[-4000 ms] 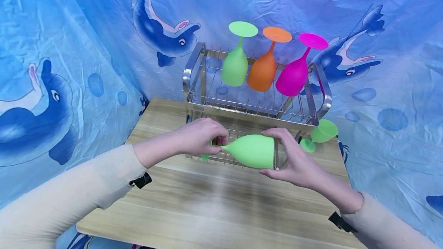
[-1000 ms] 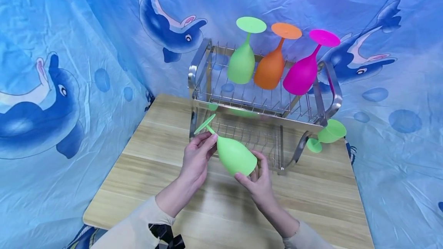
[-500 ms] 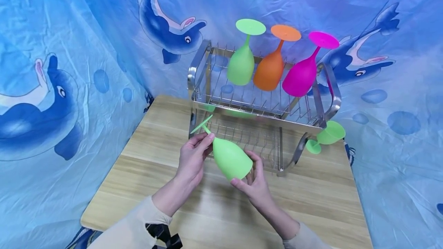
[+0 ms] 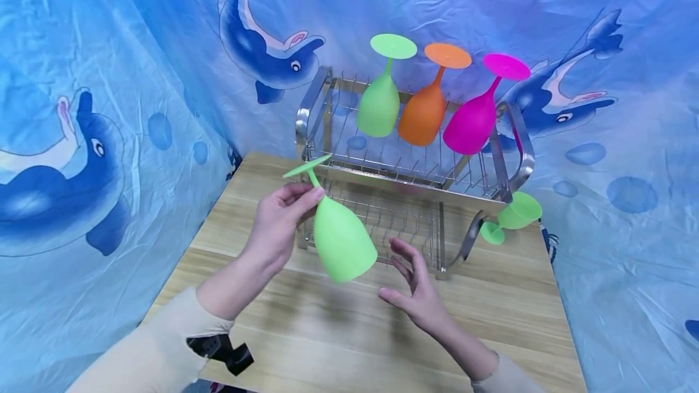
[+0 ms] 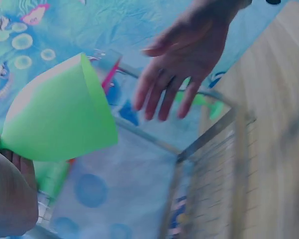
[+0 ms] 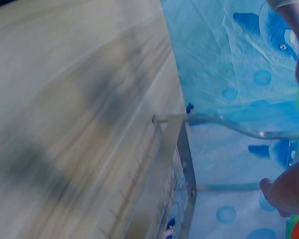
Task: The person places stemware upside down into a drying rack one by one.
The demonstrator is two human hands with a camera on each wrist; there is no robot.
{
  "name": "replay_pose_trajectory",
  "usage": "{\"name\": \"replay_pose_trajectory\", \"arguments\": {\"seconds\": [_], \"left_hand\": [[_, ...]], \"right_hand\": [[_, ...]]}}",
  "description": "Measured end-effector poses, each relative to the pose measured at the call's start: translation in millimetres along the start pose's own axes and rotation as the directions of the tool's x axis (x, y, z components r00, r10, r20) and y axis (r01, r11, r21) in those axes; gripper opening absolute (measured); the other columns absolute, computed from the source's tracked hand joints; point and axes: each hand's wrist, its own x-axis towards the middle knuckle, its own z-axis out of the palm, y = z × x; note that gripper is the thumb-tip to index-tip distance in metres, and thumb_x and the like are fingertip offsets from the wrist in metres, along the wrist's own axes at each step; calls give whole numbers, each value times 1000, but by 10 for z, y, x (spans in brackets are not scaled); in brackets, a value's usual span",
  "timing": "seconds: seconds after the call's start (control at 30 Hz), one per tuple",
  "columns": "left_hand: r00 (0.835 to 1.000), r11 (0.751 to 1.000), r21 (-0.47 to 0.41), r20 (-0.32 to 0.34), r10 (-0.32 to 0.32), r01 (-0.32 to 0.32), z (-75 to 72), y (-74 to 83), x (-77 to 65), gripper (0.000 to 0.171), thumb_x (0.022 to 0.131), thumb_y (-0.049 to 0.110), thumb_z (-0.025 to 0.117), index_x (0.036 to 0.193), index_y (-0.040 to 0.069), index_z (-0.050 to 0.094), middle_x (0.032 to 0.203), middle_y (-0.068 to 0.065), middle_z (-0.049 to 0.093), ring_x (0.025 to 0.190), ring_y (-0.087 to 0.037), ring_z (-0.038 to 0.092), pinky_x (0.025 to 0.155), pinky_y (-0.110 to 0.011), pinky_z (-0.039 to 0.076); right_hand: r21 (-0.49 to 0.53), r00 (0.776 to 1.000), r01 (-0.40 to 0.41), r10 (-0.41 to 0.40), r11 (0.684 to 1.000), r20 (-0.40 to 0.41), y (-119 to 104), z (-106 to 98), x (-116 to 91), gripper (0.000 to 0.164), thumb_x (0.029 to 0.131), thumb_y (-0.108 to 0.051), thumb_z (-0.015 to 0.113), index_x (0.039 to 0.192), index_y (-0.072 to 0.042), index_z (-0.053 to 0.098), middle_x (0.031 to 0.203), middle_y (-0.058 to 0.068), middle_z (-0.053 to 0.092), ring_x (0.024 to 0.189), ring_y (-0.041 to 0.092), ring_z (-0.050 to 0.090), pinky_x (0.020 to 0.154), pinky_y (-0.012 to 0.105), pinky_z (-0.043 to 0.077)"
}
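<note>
My left hand [image 4: 278,220] pinches a green plastic wine glass [image 4: 341,238] at the stem, just above the bowl. The glass tilts with its foot up and its mouth down to the right, in front of the two-tier metal dish rack [image 4: 404,184]. To its right, my right hand [image 4: 417,293] is off the glass, fingers spread and holding nothing. On the rack's upper tier, a green glass [image 4: 378,105], an orange glass [image 4: 423,113] and a magenta glass [image 4: 471,121] stand upside down. In the left wrist view the held glass [image 5: 60,114] shows its bowl from the side.
Another green glass [image 4: 519,211] stands upright on the wooden table [image 4: 349,344], behind the rack's right end. The rack's lower tier [image 4: 377,223] has wire slots. Blue curtains [image 4: 164,47] with dolphins close off the back and sides.
Earlier both hands held the green glass sideways near the lower tier, then low in front of it. Now the right hand has let go, and the left has raised the glass leftward.
</note>
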Motion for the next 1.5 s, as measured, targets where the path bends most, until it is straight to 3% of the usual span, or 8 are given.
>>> {"name": "replay_pose_trajectory", "arguments": {"seconds": [0.33, 0.53, 0.67, 0.77, 0.9, 1.0, 1.3, 1.5], "left_hand": [[962, 952, 188, 181, 207, -240, 185, 895, 102, 12, 96, 7, 80, 107, 9, 78, 102, -3, 76, 98, -19, 69, 87, -28, 61], [937, 921, 230, 226, 265, -316, 428, 1373, 246, 20, 94, 8, 83, 112, 2, 76, 108, -9, 76, 105, -24, 70, 97, -31, 60], [893, 881, 227, 286, 347, -415, 593, 1642, 373, 17, 91, 5, 86, 106, 2, 78, 104, -11, 76, 104, -25, 71, 99, -32, 60], [844, 819, 261, 335, 419, -511, 688, 1776, 486, 13, 90, 5, 86, 101, 3, 80, 100, -9, 78, 99, -23, 72, 94, -30, 60], [796, 727, 346, 391, 463, -593, 782, 1866, 629, 13, 91, 9, 86, 102, 5, 82, 99, -4, 79, 97, -20, 72, 88, -28, 58], [785, 688, 392, 411, 463, -611, 827, 1870, 725, 16, 91, 13, 86, 105, 6, 82, 100, -3, 79, 97, -19, 72, 88, -28, 58], [810, 651, 482, 382, 445, -586, 781, 1669, 1016, 19, 91, 20, 88, 105, 9, 82, 94, 2, 78, 92, -15, 70, 82, -25, 57], [827, 644, 519, 359, 432, -562, 714, 1506, 1173, 20, 91, 23, 88, 105, 11, 82, 97, 3, 77, 98, -14, 71, 101, -23, 51]], "right_hand": [[-113, 1000, 10, -11, 994, -9, -21, -191, 6, 85, 87, 6, 82, 158, 1, 36, 161, 28, 37, 150, 13, 42, 123, 27, 38], [-147, 1000, 28, -28, 989, 0, 7, -220, -4, 85, 88, 4, 83, 159, -1, 37, 162, 25, 37, 152, 31, 40, 122, 27, 39], [-172, 1000, 20, -22, 985, -9, 16, -235, -8, 84, 88, 2, 84, 159, -3, 39, 162, 24, 39, 150, 41, 39, 121, 28, 40], [-189, 1000, 10, -14, 982, -17, 15, -253, -11, 84, 88, 1, 84, 159, -3, 39, 161, 23, 40, 150, 35, 42, 121, 29, 42], [-209, 999, -16, 10, 978, -31, 4, -288, -30, 85, 88, -1, 85, 158, -2, 39, 160, 20, 42, 148, 18, 44, 120, 30, 43], [-222, 999, -42, 35, 974, -38, -11, -317, -49, 85, 88, -3, 86, 159, -3, 38, 160, 17, 43, 147, 19, 44, 120, 30, 43], [-255, 998, -40, 27, 966, -52, 42, -418, -109, 84, 88, -2, 86, 157, 1, 38, 160, 17, 43, 146, 35, 45, 120, 29, 43], [-272, 998, -36, 19, 961, -65, 60, -476, -131, 84, 87, 0, 86, 157, 1, 39, 158, 20, 45, 144, 33, 47, 119, 33, 44]]}}
